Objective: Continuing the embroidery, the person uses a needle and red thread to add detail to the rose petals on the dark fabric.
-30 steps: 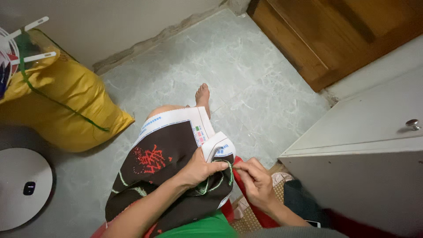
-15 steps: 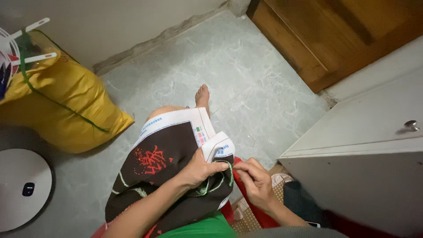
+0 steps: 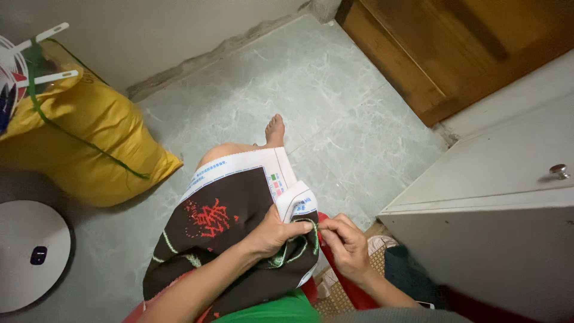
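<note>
- black embroidery cloth (image 3: pixel 227 233) lies over the lap, red motif up, folded edge between both hands.
- left hand (image 3: pixel 272 230) closed on the fold; keep it taut.
- right hand (image 3: pixel 347 245) pinches at the green stitching; needle too small to tell.
- yellow sack (image 3: pixel 84 143) on the floor, well apart.

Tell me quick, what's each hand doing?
Left hand: closed on the folded edge of the dark embroidery cloth.
Right hand: fingertips pinched together at that edge.

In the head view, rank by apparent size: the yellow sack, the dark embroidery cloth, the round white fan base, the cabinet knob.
1. yellow sack
2. dark embroidery cloth, close to the sack; nearer the camera, so unsure
3. round white fan base, partly cut off
4. cabinet knob
</note>
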